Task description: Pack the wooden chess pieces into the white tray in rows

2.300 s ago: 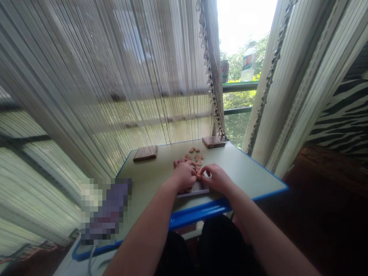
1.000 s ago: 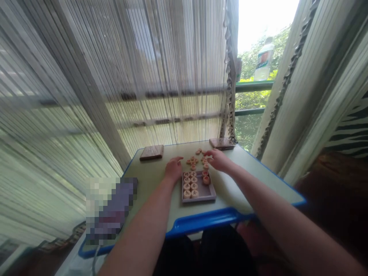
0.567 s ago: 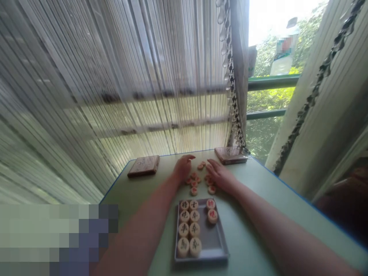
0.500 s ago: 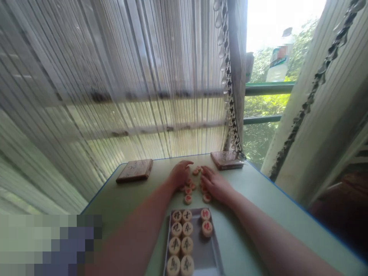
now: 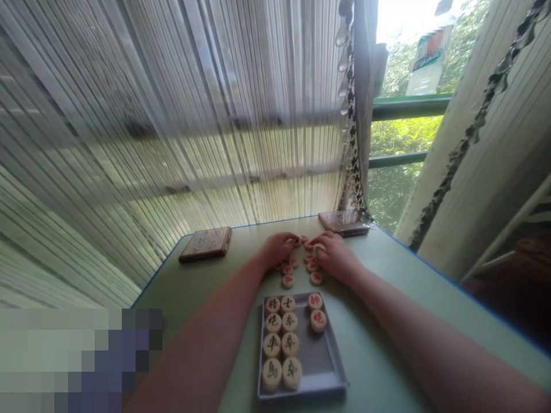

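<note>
Left hand [image 5: 279, 248] and right hand [image 5: 336, 255] above far part of green table [image 5: 241, 252], fingers bent inward, fingertips at loose round pieces [image 5: 287, 281]; cannot tell if either grips one. Loose pieces lie between hands and just nearer to person, several showing red marks. Shallow tray [image 5: 316, 358] nearer still, apart from both hands: black-marked pieces [image 5: 272, 344] in two columns at left, two red-marked pieces [image 5: 318, 321] in far right corner

Two bare forearms [image 5: 217, 321], two bare hands [image 5: 278, 250]
</note>
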`<state>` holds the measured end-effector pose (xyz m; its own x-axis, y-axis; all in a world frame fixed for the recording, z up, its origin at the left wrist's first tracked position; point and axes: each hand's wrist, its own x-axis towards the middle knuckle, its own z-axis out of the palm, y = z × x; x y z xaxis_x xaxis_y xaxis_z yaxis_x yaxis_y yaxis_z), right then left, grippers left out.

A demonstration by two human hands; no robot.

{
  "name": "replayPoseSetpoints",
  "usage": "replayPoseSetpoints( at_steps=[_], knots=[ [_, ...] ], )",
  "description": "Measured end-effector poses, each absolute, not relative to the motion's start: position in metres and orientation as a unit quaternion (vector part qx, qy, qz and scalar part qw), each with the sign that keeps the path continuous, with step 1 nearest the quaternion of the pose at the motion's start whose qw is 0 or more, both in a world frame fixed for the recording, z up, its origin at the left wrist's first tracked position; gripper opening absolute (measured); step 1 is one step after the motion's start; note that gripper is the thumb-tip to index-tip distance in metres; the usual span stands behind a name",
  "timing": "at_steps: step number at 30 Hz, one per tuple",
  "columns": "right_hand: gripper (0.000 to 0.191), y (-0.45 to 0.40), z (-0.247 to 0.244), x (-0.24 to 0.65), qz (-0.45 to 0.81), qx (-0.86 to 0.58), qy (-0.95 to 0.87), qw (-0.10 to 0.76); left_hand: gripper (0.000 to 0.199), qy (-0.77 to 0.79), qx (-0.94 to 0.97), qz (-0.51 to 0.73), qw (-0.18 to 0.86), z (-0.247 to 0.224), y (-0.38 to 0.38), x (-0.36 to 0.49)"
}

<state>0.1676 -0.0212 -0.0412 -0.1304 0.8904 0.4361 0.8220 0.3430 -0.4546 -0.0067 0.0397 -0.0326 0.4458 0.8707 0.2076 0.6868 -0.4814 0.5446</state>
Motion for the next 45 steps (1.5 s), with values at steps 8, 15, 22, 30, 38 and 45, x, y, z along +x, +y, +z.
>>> replayPoseSetpoints(
  at_steps=[8,15,22,30,38,45],
  knots=[
    [0.019,-0.049,-0.024,0.171,0.039,-0.552,-0.813,0.182,0.026,0.485,0.754,0.26,0.358,-0.036,0.042,-0.014],
    [0.025,-0.047,-0.026,0.169,0.022,-0.56,-0.8,0.216,0.035,0.441,0.707,0.253,0.492,-0.022,0.037,-0.024],
    [0.018,-0.058,-0.017,0.167,0.071,-0.52,-0.829,0.192,0.048,0.381,0.695,0.208,0.573,-0.012,0.035,-0.037],
    [0.024,-0.058,-0.019,0.165,0.101,-0.493,-0.84,0.202,0.043,0.375,0.778,0.141,0.483,-0.011,0.034,-0.035],
    [0.019,-0.053,-0.025,0.162,0.098,-0.484,-0.839,0.228,0.029,0.346,0.847,0.105,0.39,-0.006,0.03,-0.031],
    [0.021,-0.052,-0.029,0.16,0.105,-0.462,-0.843,0.253,0.021,0.361,0.829,0.14,0.404,-0.012,0.032,-0.03]
  ],
)
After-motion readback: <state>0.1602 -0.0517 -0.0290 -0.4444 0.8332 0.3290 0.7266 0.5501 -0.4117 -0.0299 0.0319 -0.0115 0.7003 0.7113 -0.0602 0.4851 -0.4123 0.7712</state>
